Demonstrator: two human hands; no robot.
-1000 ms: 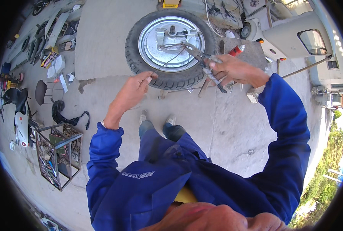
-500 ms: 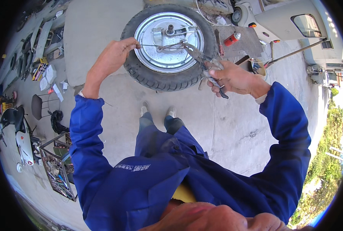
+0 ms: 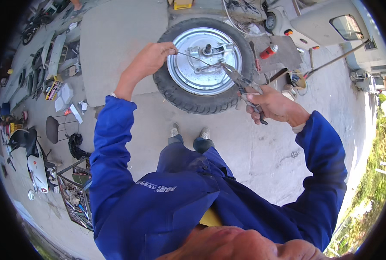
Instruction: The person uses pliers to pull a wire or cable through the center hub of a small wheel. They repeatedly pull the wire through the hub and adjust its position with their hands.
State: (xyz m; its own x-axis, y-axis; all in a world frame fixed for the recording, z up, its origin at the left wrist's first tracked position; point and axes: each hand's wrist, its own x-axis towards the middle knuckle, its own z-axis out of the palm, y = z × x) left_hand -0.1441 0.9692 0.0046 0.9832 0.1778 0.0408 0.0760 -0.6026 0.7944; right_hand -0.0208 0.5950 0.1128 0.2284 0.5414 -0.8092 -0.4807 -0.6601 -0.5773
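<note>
A thin metal wire (image 3: pixel 193 57) is stretched between my two hands, above a wheel. My left hand (image 3: pixel 148 63) pinches its left end with closed fingers. My right hand (image 3: pixel 274 103) is wrapped round the handles of a pair of worn pliers (image 3: pixel 235 77), whose jaws meet the wire's right part. There the wire seems doubled or looped. Below lies the wheel on its side, with a black treaded tyre (image 3: pixel 169 93) and a silvery metal hub (image 3: pixel 182 78). A dark axle stub (image 3: pixel 208 48) stands up from its middle, beside a brake lever arm.
Right of the wheel stand a red spray can (image 3: pixel 268 52) and a bucket (image 3: pixel 303 80). A pale vehicle (image 3: pixel 314 26) is at the upper right. To the left are a stool (image 3: pixel 52 129), a white scooter (image 3: pixel 37 171) and a metal-framed crate (image 3: pixel 62 184) of tools.
The whole view has shifted, so the wheel appears farther right and lower. The wire, almost level before, now slopes down toward the pliers. Both hands keep their hold.
</note>
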